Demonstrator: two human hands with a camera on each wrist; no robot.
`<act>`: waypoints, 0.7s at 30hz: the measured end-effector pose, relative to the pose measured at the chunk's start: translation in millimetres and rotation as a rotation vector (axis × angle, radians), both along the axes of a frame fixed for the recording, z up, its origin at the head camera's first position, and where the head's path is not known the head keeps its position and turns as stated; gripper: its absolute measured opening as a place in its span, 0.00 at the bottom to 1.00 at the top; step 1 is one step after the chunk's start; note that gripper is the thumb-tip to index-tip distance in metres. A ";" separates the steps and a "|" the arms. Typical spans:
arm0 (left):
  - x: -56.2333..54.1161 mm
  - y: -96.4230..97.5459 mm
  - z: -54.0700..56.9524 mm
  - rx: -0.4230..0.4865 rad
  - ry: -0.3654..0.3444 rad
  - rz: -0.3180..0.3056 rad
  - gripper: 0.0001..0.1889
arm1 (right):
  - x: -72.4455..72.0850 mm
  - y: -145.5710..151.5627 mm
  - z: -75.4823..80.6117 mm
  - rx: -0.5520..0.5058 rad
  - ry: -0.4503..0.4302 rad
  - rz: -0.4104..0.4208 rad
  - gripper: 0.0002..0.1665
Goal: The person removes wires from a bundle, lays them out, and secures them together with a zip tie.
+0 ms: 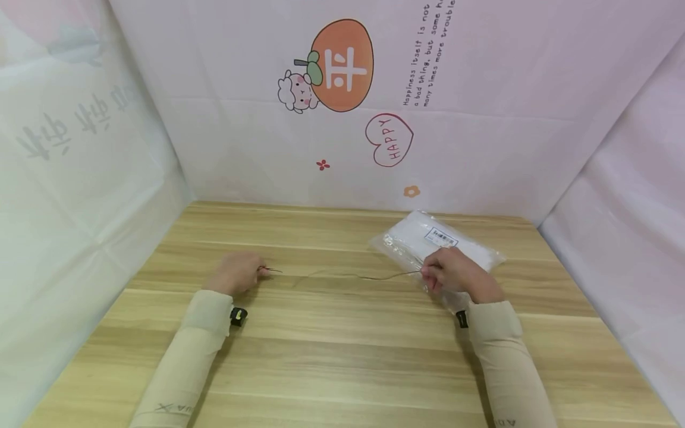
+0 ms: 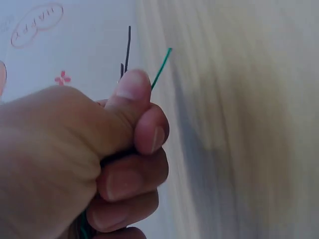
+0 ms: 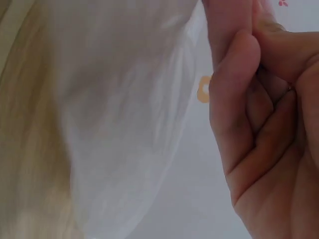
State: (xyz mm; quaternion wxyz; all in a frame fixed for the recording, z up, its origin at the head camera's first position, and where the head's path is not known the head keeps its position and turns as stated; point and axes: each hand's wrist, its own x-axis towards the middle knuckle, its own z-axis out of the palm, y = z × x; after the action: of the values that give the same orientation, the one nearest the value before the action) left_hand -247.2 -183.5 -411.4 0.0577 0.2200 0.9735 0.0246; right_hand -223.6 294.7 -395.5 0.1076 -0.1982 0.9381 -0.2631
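My left hand [image 1: 238, 273] grips a small bunch of thin wires, its fingers curled and the thumb pressed on top. In the left wrist view a dark wire end [image 2: 128, 47] and a green wire end [image 2: 162, 67] poke out past the thumb. On the right, my right hand [image 1: 455, 274] pinches a thin dark wire [image 1: 387, 277] between thumb and fingertips. That wire stretches leftward above the wooden table, fading from sight toward the left hand. In the right wrist view the fingers hide the pinched part.
Behind and under the right hand lies a clear plastic bag [image 1: 396, 242] with white contents and a barcode label [image 1: 441, 236]. The wooden table [image 1: 332, 351] is bounded by printed white cloth [image 1: 246, 148] at the back and both sides.
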 end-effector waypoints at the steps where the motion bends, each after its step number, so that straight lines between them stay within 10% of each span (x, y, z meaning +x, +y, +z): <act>1: -0.6 -2.2 0.0 0.000 -0.007 0.016 0.12 | 0.1 1.0 -0.5 -0.008 -0.012 -0.005 0.17; 13: 4.4 4.6 21.3 0.145 -0.002 0.028 0.16 | -7.1 -25.0 -4.8 0.003 0.242 0.194 0.12; 21: 9.7 21.9 20.9 0.143 0.057 -0.047 0.20 | -0.4 -37.8 -2.4 0.057 0.222 0.128 0.07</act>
State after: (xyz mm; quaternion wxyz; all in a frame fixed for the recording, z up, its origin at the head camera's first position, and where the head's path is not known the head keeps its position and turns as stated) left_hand -237.5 -161.5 -390.5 0.0146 0.2470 0.9651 0.0863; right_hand -224.0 256.9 -397.9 0.0252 -0.2822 0.9367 -0.2055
